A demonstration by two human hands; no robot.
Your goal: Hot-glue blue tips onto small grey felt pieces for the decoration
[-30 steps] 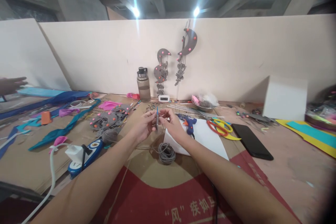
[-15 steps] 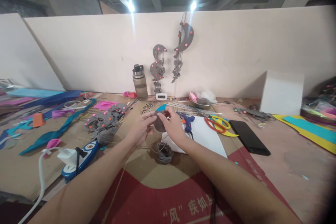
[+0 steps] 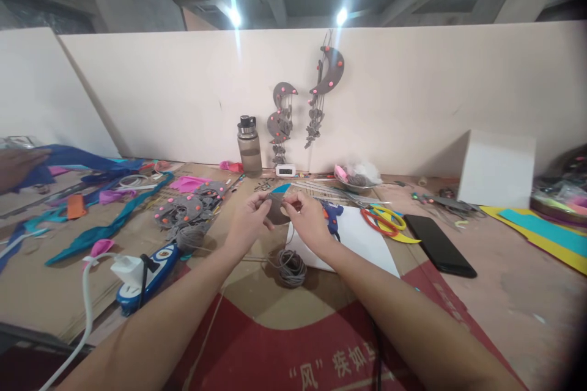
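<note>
My left hand point(image 3: 247, 220) and my right hand point(image 3: 308, 220) meet above the table, both pinching a small grey felt piece point(image 3: 276, 210) with a blue upper edge. The piece faces me nearly flat. A coil of grey cord point(image 3: 290, 267) lies on the cardboard just below my hands. A blue glue gun point(image 3: 331, 215) rests on a white sheet point(image 3: 362, 243) right of my right hand.
A power strip point(image 3: 149, 266) with a white cable lies at left, near grey felt shapes with pink dots point(image 3: 186, 211). Red and yellow scissors point(image 3: 383, 220), a black phone point(image 3: 439, 245), a white box point(image 3: 498, 169) and a bottle point(image 3: 249, 146) stand around. Another person's hand point(image 3: 16, 165) shows far left.
The felt piece has turned from edge-on to nearly face-on between my fingers. The other person's hand at far left left the view and returned.
</note>
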